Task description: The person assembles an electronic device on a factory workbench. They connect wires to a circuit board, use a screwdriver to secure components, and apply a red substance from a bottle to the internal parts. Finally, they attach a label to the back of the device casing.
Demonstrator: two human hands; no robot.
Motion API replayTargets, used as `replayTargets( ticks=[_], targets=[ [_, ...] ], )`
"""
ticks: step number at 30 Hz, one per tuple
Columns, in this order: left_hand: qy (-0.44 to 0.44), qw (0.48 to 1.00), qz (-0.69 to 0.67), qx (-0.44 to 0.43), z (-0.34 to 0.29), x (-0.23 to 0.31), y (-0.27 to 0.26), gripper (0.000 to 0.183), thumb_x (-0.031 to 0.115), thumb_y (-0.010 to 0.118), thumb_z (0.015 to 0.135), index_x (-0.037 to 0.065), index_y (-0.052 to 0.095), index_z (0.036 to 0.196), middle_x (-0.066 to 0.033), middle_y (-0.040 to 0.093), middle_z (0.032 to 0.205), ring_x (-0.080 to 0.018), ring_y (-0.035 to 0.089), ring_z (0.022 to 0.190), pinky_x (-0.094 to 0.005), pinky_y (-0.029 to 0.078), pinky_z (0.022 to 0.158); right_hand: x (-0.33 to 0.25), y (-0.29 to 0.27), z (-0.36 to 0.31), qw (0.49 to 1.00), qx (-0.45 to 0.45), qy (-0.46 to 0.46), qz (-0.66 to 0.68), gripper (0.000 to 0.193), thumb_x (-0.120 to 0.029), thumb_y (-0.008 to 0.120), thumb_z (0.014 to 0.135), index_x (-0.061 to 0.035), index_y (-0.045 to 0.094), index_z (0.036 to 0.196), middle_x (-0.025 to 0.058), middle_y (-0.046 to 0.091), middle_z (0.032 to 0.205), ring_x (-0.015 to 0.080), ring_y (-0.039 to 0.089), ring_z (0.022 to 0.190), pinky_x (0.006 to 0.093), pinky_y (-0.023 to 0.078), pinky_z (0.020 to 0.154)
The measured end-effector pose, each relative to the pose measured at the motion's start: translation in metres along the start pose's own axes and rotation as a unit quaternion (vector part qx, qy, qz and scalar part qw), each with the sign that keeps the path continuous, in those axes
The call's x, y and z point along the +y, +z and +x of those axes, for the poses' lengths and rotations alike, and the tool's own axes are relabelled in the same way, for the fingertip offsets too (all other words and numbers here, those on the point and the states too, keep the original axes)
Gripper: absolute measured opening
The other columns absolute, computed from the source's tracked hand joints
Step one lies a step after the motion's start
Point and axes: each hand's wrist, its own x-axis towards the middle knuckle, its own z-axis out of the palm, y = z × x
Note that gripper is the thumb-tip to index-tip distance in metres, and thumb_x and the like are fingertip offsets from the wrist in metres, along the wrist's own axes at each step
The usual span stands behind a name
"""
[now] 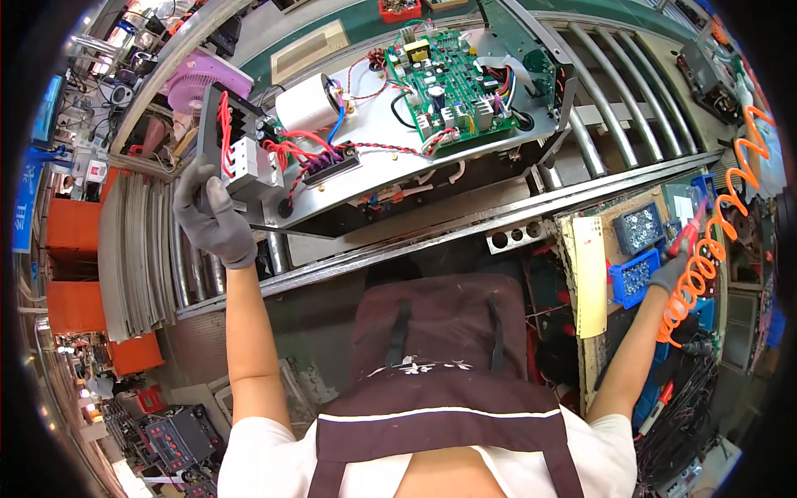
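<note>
My left hand point(217, 217), in a grey glove, grips the dark end panel point(209, 133) of an open electrical chassis, thumb beside a white circuit breaker point(249, 163). The chassis point(374, 178) carries a green circuit board point(457, 87), a white cylinder point(309, 103) and red, blue and twisted wires. Off to the right, my gloved right hand point(667, 272) is closed on a red pneumatic screwdriver point(691, 234), partly hidden by an orange coiled hose point(697, 278). That hand is beside a blue bin point(616, 286) of small screws.
Metal rollers point(618, 104) run under and beyond the chassis, with a rail point(398, 257) in front. Another parts tray point(639, 228) stands near the right hand. Stacked grey sheets point(137, 257) and orange bins point(75, 307) are at left; a pink fan point(199, 83) stands behind.
</note>
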Motion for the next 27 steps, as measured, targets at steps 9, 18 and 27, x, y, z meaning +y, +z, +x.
replayTargets(
  ticks=[9,18,27],
  targets=[
    [0.088,0.966,0.241,0.045,-0.009,-0.007,0.002,0.023,0.0,0.043,0.092,-0.003,0.047,0.114,-0.0197,0.055,0.117,-0.0292,0.055,0.109,-0.036,0.048,0.088,-0.134,0.225,-0.219,0.827,-0.264,-0.017,0.497,0.044,-0.025,0.067,0.074,0.002,0.049,0.104,0.0109,0.055,0.087,0.0217,0.051,0.081,0.0379,0.042,0.08],
    [0.018,0.997,0.075,0.009,0.023,-0.016,0.014,0.017,-0.008,0.041,0.085,-0.005,0.057,0.093,-0.0184,0.059,0.112,-0.0294,0.054,0.109,-0.0381,0.039,0.097,-0.183,0.331,-0.24,0.827,-0.24,-0.066,0.504,0.033,-0.033,0.058,0.083,-0.0031,0.053,0.098,0.01,0.058,0.083,0.0204,0.055,0.077,0.0367,0.046,0.078],
    [-0.085,0.994,0.042,-0.054,0.119,-0.148,0.051,0.018,0.002,0.045,0.082,0.005,0.063,0.086,-0.0031,0.066,0.095,-0.0105,0.058,0.088,-0.0238,0.044,0.08,-0.204,0.323,-0.171,0.745,-0.445,0.104,0.487,0.042,-0.036,0.071,0.067,-0.0042,0.047,0.08,0.0017,0.035,0.067,0.0153,0.033,0.062,0.0347,0.034,0.068]
  ],
)
